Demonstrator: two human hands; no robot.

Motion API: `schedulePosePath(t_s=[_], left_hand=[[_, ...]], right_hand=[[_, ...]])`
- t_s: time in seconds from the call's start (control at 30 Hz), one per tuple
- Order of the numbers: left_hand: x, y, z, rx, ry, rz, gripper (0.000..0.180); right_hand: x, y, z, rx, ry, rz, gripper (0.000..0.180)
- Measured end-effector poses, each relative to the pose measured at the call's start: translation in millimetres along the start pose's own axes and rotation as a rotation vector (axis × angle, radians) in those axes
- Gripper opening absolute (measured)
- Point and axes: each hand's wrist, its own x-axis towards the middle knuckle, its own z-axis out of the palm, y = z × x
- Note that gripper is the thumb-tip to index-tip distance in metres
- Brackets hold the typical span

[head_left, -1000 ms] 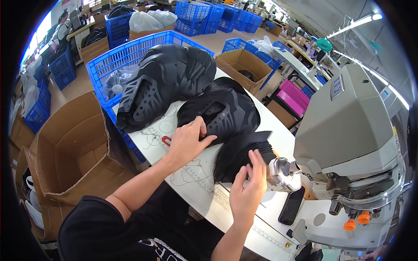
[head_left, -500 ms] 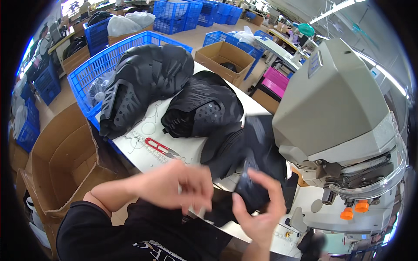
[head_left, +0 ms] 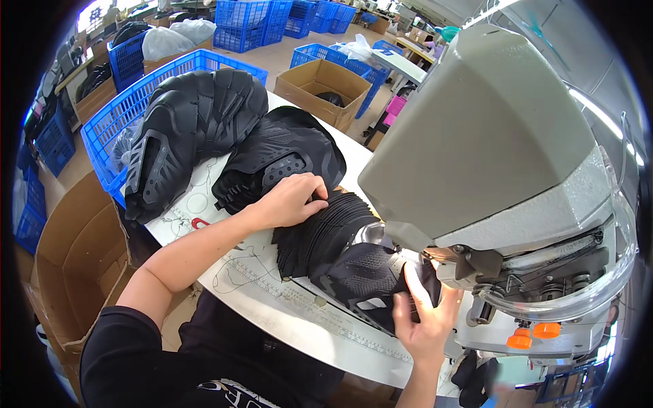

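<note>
My left hand [head_left: 297, 200] reaches across the table, its fingers curled at the far edge of a stack of thin black fabric pieces [head_left: 340, 219]. Its fingertips seem to pinch the topmost piece, though they are partly hidden. Under the head of a grey sewing machine [head_left: 490, 136] lies a black patterned shoe upper [head_left: 360, 275] with a small white patch. My right hand [head_left: 427, 316] grips its right end between thumb and fingers. Beyond my left hand sit two bundles of black moulded shoe uppers, a nearer bundle [head_left: 289, 146] and a larger bundle [head_left: 197, 129].
Red-handled thread snips [head_left: 198, 223] show partly behind my left forearm, and loose threads lie on the white table [head_left: 299, 319]. A blue crate [head_left: 109, 139] stands against the table's far left edge, beside an open cardboard box [head_left: 78, 258]. Another box [head_left: 323, 88] stands beyond.
My left hand has moved away from me onto the fabric stack. A dark piece that my right hand held up now lies by the machine as the patterned upper. The view has shifted right.
</note>
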Motion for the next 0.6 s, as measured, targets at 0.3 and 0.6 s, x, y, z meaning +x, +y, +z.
schedulePosePath(t_s=[0.3, 0.6], left_hand=[[-2.1, 0.7, -16.9, 0.046, -0.213, 0.166, 0.033], [1.1, 6.1, -25.7, 0.217, 0.086, 0.056, 0.016]], right_hand=[[-6.1, -13.4, 15.0, -0.141, -0.003, -0.053, 0.057], [-7.8, -16.8, 15.6, -0.151, 0.022, -0.051, 0.035]])
